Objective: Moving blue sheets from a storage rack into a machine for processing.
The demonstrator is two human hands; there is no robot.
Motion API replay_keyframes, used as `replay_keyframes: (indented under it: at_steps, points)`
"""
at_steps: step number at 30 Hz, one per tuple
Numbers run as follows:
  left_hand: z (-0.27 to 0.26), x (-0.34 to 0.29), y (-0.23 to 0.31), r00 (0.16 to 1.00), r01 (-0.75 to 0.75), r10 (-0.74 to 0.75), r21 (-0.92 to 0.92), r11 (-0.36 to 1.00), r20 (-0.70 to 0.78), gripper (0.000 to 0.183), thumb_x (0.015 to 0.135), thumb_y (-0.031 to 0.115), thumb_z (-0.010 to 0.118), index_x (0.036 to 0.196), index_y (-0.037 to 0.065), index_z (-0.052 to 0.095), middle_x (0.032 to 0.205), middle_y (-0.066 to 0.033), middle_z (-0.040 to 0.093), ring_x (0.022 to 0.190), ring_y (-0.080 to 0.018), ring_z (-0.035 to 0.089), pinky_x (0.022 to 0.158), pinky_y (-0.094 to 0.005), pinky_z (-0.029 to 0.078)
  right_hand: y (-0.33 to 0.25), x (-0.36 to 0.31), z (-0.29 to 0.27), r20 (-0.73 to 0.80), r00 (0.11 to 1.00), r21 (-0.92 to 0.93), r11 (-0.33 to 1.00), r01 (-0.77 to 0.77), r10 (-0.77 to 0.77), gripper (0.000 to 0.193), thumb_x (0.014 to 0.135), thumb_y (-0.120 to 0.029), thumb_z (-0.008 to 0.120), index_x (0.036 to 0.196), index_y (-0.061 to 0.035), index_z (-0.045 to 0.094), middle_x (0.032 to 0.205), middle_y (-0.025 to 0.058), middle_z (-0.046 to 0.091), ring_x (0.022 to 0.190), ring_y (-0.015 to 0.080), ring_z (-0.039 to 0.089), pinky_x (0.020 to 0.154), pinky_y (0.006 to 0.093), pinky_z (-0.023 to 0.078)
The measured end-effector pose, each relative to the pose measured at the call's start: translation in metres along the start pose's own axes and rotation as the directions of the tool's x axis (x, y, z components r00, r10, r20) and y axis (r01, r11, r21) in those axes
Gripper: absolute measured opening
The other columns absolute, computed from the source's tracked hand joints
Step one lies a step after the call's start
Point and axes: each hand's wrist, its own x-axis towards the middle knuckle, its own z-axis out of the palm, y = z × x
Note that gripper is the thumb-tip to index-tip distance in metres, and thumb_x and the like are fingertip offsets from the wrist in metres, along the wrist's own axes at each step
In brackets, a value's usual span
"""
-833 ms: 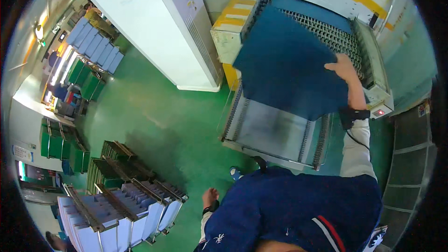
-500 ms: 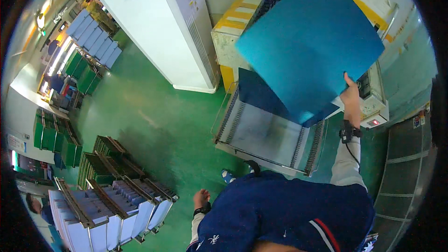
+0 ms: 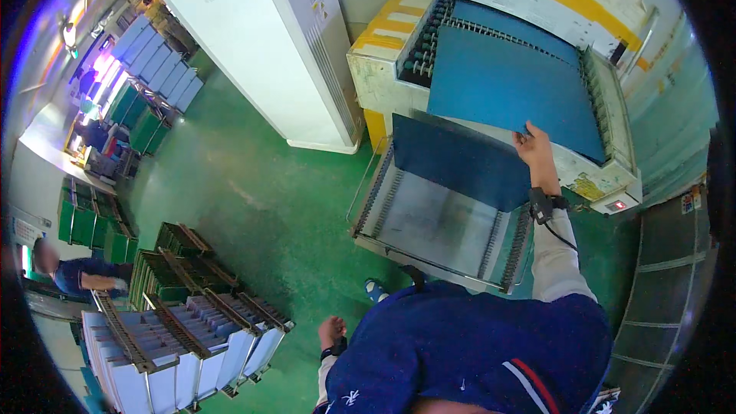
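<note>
A blue rectangular panel [image 3: 510, 77] lies flat on the rollers of a conveyor machine [image 3: 613, 119], a second blue sheet [image 3: 506, 21] beyond it. My right hand [image 3: 537, 155] is at the panel's near edge, thumb and fingers bent and slightly apart with nothing gripped between them. Whether the fingertips touch the panel is unclear. Just below, a dark blue panel [image 3: 460, 157] stands tilted in a wire rack [image 3: 441, 257] with toothed side rails. My left hand [image 3: 332, 331] hangs low by my side, fingers curled, holding nothing visible.
A tall white cabinet-like unit [image 3: 253, 46] stands left of the machine. Racks of white panels [image 3: 169, 372] and green boards [image 3: 157, 280] fill the lower left, a person [image 3: 84, 276] beside them. Dark grey panelling [image 3: 663, 291] is on the right.
The blue panel, tilted up in my right hand before, now lies on the rollers. My right hand has let go and moved left. A person has come further into view at the left.
</note>
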Motion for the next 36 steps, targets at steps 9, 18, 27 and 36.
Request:
replay_keyframes:
  at_steps: [9,18,27,36]
  points:
    - [0.009,0.008,-0.007,0.999,-0.029,0.029,0.015,0.999,0.043,0.024,0.093,0.025,0.057,0.095,0.001,0.057,0.082,-0.0117,0.062,0.076,-0.0295,0.062,0.073,-0.0422,0.052,0.01,0.003,-0.002,-0.024,0.975,-0.196,0.955,-0.223,0.223,0.029,0.087,-0.029,0.069,0.097,-0.0048,0.055,0.092,0.0097,0.064,0.08,0.0197,0.061,0.07,0.0318,0.051]
    - [-0.02,0.02,-0.016,0.978,-0.003,0.037,-0.161,0.987,0.205,0.016,0.09,0.022,0.057,0.087,0.006,0.055,0.073,-0.0081,0.057,0.062,-0.0237,0.058,0.049,-0.0342,0.047,0.036,0.017,0.012,-0.013,0.978,-0.156,0.965,-0.21,0.21,0.032,0.088,-0.033,0.067,0.096,-0.0044,0.055,0.091,0.0089,0.065,0.077,0.0184,0.062,0.066,0.0304,0.05]
    - [0.008,-0.002,-0.004,0.998,-0.06,0.059,-0.062,0.996,-0.026,0.016,0.089,0.019,0.058,0.085,0.005,0.054,0.073,-0.0077,0.057,0.064,-0.0241,0.058,0.053,-0.0359,0.048,0.037,0.018,0.012,-0.036,0.976,-0.17,0.961,-0.217,0.214,0.034,0.089,-0.037,0.066,0.097,-0.0049,0.056,0.092,0.008,0.066,0.079,0.0177,0.062,0.066,0.0314,0.048]
    - [-0.009,0.01,-0.007,0.994,-0.013,0.028,-0.138,0.99,0.105,0.016,0.093,0.015,0.051,0.095,-0.001,0.054,0.086,-0.012,0.058,0.08,-0.0268,0.056,0.071,-0.0388,0.049,0.04,0.034,0.013,0.026,0.949,-0.195,0.932,-0.304,0.315,0.044,0.091,-0.045,0.059,0.102,-0.0019,0.061,0.096,0.0083,0.067,0.078,0.0176,0.062,0.066,0.0315,0.048]
